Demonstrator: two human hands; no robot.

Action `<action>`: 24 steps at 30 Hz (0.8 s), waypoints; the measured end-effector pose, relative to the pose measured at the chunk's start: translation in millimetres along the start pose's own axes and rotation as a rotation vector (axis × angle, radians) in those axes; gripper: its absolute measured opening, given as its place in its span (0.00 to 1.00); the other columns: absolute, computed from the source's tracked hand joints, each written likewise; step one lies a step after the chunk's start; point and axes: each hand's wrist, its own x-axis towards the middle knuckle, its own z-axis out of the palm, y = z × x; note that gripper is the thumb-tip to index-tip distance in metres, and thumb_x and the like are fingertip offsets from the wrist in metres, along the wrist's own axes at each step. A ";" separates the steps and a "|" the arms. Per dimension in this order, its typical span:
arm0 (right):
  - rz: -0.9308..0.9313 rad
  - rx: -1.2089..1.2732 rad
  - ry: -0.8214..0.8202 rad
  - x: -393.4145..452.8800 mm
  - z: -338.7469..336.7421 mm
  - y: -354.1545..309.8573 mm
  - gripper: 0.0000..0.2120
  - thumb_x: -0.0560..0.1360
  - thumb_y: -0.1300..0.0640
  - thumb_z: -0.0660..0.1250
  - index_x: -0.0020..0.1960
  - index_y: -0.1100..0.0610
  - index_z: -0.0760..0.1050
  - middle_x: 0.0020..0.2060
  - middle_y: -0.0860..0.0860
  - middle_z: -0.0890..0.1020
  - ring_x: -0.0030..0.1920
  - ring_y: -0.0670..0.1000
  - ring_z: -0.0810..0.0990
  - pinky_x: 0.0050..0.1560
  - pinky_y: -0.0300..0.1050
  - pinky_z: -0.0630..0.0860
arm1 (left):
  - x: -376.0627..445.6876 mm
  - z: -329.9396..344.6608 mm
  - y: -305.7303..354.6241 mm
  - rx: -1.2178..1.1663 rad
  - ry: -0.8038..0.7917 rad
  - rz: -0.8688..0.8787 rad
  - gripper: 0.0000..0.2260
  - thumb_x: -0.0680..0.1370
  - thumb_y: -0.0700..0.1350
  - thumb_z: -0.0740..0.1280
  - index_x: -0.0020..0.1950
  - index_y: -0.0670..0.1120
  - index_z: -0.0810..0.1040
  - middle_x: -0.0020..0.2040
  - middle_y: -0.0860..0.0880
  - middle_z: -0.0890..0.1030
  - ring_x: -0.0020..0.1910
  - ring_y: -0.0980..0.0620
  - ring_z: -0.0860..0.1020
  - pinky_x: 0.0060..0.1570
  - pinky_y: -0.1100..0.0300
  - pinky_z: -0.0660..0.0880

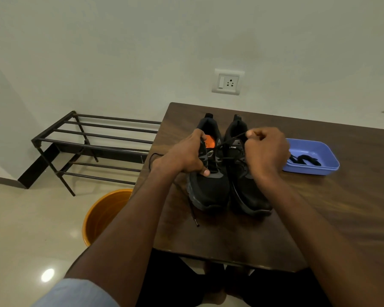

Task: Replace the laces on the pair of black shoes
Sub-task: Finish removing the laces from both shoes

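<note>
- Left shoe (208, 189): outer side and most of the lace rows covered by the left hand (186, 155); orange insole (211, 141) only partly seen.
- Right shoe (246, 191): eyelets on the outer side hidden behind the right hand (267, 151); tongue logo too small to read.
- Lace (233, 138): its end vanishes inside the right hand's curled fingers.
- Blue tray (319, 168): near corner hidden by the right hand; black laces (304, 160) inside blurred, count unclear.
- Orange bucket (98, 216): right part hidden by table (353, 196) and forearm.
- Table: right side cut off by the picture's edge.
</note>
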 end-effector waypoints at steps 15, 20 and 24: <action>0.670 1.113 -0.333 -2.6 23.2 -1.4 0.12 0.83 0.65 0.52 0.46 0.55 0.69 0.28 0.48 0.68 0.23 0.44 0.64 0.21 0.37 0.60 | -1.8 1.0 2.8 0.009 0.018 0.007 0.44 0.66 0.44 0.84 0.74 0.52 0.61 0.71 0.46 0.73 0.68 0.43 0.74 0.66 0.47 0.74; 0.547 0.880 -0.259 -1.9 22.6 -4.1 0.10 0.83 0.64 0.54 0.50 0.55 0.72 0.29 0.48 0.72 0.24 0.44 0.65 0.21 0.38 0.60 | -2.6 -0.7 0.7 0.009 0.032 0.041 0.39 0.65 0.44 0.84 0.67 0.53 0.63 0.61 0.52 0.72 0.62 0.47 0.75 0.60 0.52 0.74; 0.543 0.757 -0.088 18.8 4.6 7.6 0.09 0.81 0.65 0.56 0.50 0.56 0.73 0.32 0.50 0.72 0.26 0.46 0.64 0.21 0.38 0.60 | -2.2 -3.0 -0.7 0.042 0.046 0.056 0.35 0.66 0.45 0.84 0.65 0.54 0.67 0.63 0.51 0.72 0.64 0.46 0.74 0.59 0.52 0.74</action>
